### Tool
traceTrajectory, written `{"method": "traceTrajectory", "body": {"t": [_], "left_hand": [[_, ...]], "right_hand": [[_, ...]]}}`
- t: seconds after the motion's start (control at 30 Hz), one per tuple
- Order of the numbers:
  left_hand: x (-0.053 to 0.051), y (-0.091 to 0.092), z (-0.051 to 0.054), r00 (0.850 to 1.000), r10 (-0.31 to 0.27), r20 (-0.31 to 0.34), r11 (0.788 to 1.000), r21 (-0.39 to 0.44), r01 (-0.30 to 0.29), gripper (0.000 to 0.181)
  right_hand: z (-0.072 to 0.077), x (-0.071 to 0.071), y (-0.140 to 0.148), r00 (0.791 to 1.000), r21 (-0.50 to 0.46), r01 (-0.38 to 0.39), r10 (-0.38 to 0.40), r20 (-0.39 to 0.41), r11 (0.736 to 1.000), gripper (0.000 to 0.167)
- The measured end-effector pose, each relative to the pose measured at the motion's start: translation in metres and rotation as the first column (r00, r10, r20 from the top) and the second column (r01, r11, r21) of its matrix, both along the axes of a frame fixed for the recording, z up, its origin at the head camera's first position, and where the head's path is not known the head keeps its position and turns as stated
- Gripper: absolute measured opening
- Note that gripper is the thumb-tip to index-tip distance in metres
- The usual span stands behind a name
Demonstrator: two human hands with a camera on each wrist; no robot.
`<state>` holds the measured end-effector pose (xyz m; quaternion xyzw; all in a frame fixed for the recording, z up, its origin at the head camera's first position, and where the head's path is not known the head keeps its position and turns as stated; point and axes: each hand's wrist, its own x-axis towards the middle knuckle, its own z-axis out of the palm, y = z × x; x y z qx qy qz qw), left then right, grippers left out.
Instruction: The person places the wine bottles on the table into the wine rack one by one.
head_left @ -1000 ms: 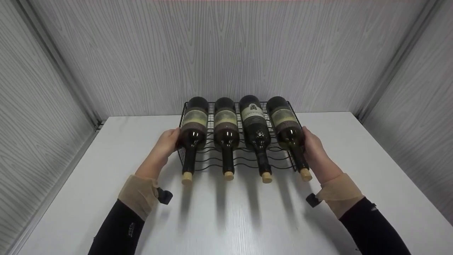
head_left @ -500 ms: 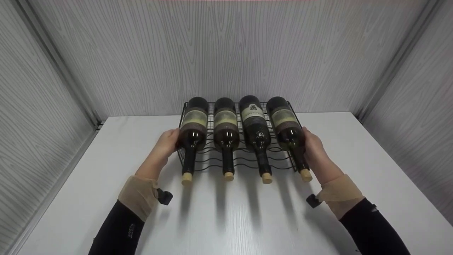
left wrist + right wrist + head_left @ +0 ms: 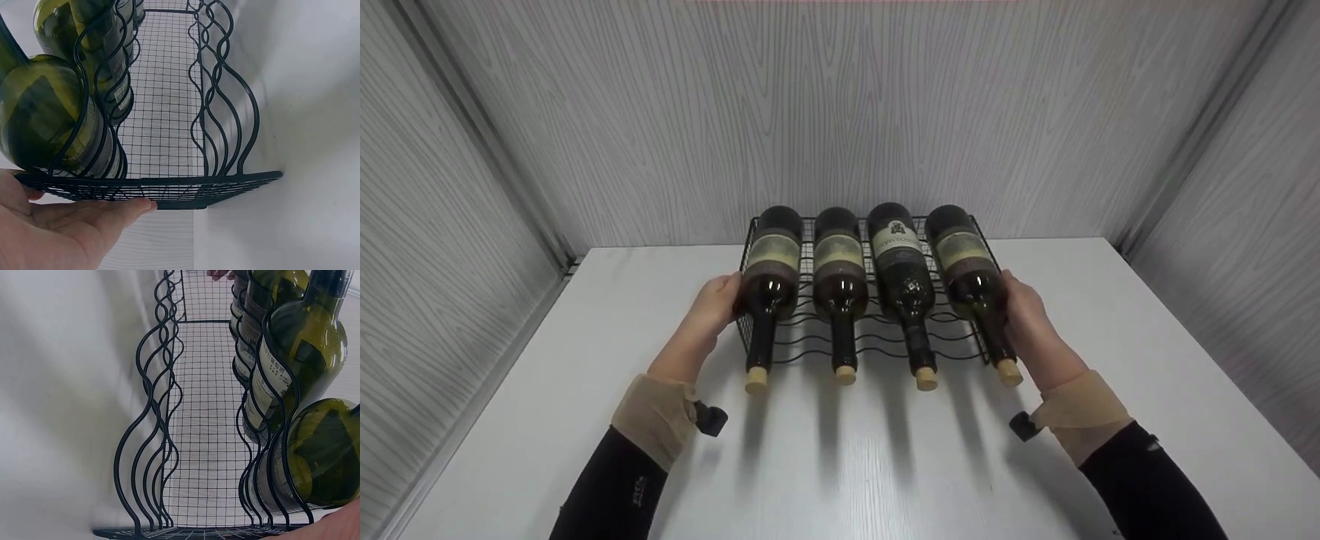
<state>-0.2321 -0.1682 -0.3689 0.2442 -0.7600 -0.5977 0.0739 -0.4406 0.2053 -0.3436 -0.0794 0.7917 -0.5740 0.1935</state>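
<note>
A black wire wine rack (image 3: 877, 345) stands on the white table, with several dark, corked wine bottles lying on its upper wavy rails, necks toward me. My left hand (image 3: 714, 304) presses the rack's left side. In the left wrist view its fingers (image 3: 126, 211) lie fairly straight along the outside of the mesh. On the other side my right hand (image 3: 1026, 307) touches the right side beside the end bottle (image 3: 964, 262). Most of its fingers are hidden behind bottle and rack; only a sliver of that hand (image 3: 332, 523) appears in the right wrist view.
A pale wood-grain back wall (image 3: 847, 112) rises close behind the rack, with side walls at left and right. The white table (image 3: 847, 465) extends in front of the rack. Lower wavy rails (image 3: 149, 405) run beneath the bottles.
</note>
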Motion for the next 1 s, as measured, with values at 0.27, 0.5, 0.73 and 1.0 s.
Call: {"method": "traceTrajectory", "body": {"t": [0.27,0.5,0.73,1.0], "left_hand": [[0.002,0.0,0.0,1.0,-0.028,-0.005,0.999,0.018,0.029,0.062],[0.002,0.001,-0.002,1.0,-0.017,-0.011,0.999,0.033,0.018,0.061],[0.022,0.006,-0.009,0.998,-0.053,-0.021,0.998,0.019,0.054,0.063],[0.079,-0.008,-0.029,0.962,-0.233,0.144,0.873,-0.404,0.272,0.064]], "right_hand": [[-0.002,0.001,0.0,1.0,-0.049,0.017,-0.017,0.006,0.999,0.046],[-0.001,-0.002,0.002,0.999,-0.097,-0.032,0.033,0.008,0.995,0.046],[-0.012,0.003,0.02,0.992,-0.014,-0.124,0.124,-0.033,0.992,0.067],[-0.027,0.019,0.07,0.893,0.363,-0.274,0.376,-0.248,0.89,0.063]]}}
